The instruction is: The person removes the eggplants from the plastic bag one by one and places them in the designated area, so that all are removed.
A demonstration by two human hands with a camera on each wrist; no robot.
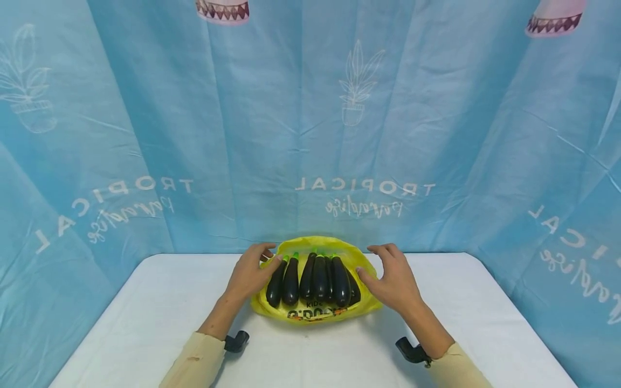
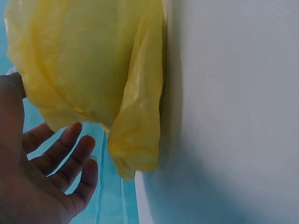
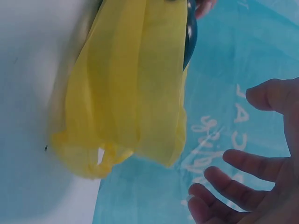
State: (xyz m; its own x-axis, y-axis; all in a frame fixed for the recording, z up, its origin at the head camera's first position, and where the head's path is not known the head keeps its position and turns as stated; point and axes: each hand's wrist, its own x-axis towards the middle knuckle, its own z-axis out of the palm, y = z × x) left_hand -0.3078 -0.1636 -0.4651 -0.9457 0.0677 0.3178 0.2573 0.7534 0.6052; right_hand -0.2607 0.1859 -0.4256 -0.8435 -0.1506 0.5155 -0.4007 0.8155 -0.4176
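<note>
A yellow plastic bag (image 1: 312, 243) lies wide at the mouth on the white table, with several dark eggplants (image 1: 320, 277) inside, their green stem ends pointing to the back. My left hand (image 1: 248, 274) is at the bag's left edge, thumb over the rim and fingers spread loosely. In the left wrist view, that hand's thumb and fingertips (image 2: 85, 142) are right at the yellow plastic. To the right of the bag is my right hand (image 1: 395, 277), fingers apart and thumb near the rim. The right wrist view has this hand (image 3: 261, 186) away from the bag with nothing in it.
The white table (image 1: 170, 318) ends at the back against a light blue curtain (image 1: 264, 134) with printed lettering and plants. Black wrist mounts (image 1: 236, 341) stick out from both forearms, close over the table.
</note>
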